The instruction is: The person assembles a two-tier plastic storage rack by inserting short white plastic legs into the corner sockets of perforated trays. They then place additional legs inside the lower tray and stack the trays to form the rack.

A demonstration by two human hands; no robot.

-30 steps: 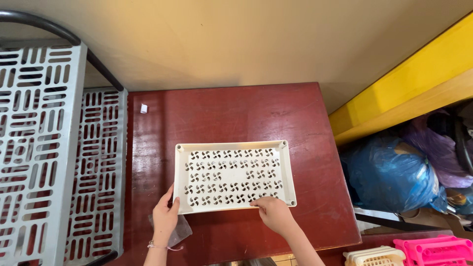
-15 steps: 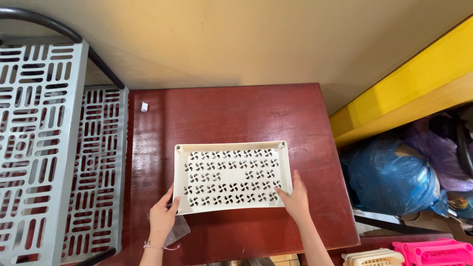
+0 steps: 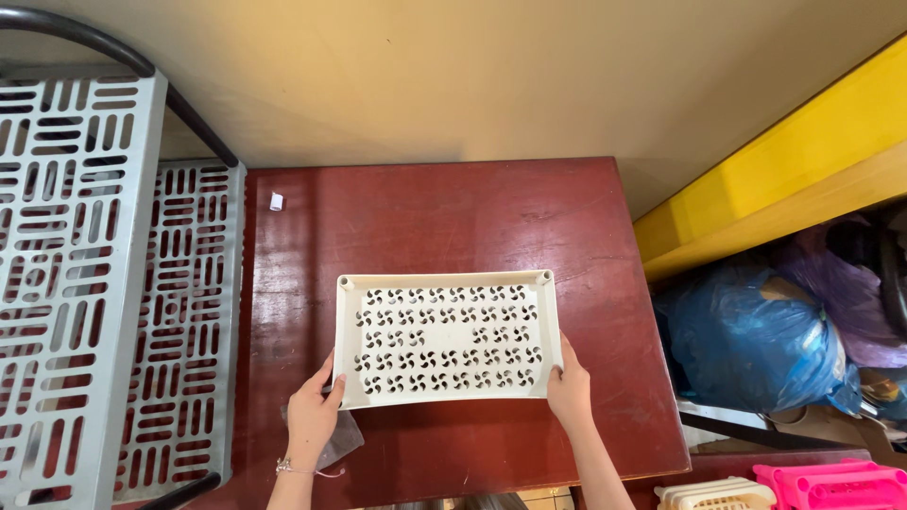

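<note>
Hands at lower centre of frame: left hand [image 3: 312, 416] grips near-left corner of cream perforated tray [image 3: 446, 337]; right hand [image 3: 570, 389] grips near-right corner, fingers curled on rim, tray flat on red-brown table [image 3: 444, 217].

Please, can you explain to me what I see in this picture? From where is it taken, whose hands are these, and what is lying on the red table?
The picture comes from a camera worn on a person's head, looking down at their own two bare hands. There is no machine here. On the dark red table lies a cream plastic tray with rows of small pinwheel-shaped holes. The left hand grips the tray's near-left corner, and the right hand grips its near-right corner. Under the left hand lies a small clear plastic bag. A tiny white piece sits near the table's far-left corner. To the left stand grey slotted shelf panels; to the right are a blue bag and pink baskets.
</note>
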